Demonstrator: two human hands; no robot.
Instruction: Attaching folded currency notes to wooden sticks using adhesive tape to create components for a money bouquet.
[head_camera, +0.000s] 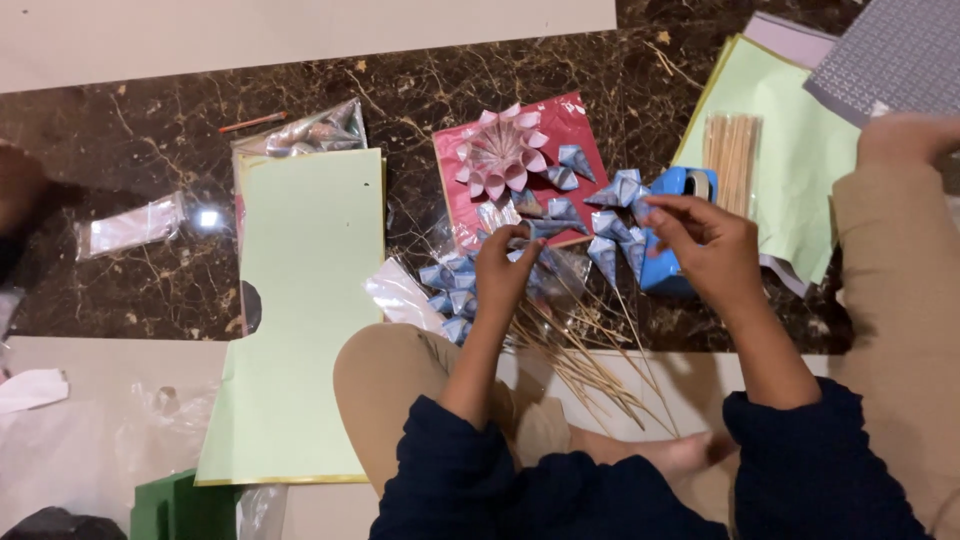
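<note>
Blue paper cones (612, 215) between raised left hand (503, 268) and right hand (703, 245).

Bare floor (150, 130) far left; blue cones (455, 285) & skewers (580, 360) crowd centre.

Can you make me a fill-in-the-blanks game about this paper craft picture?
1. The folded paper flower lying on the red sheet is ____ in colour.
2. The small folded paper cones near the left hand are ____.
3. The long thin sticks fanned out under the hands are made of ____.
4. The right hand is in front of a blue ____ dispenser.

Missing words: pink; blue; wood; tape
</note>
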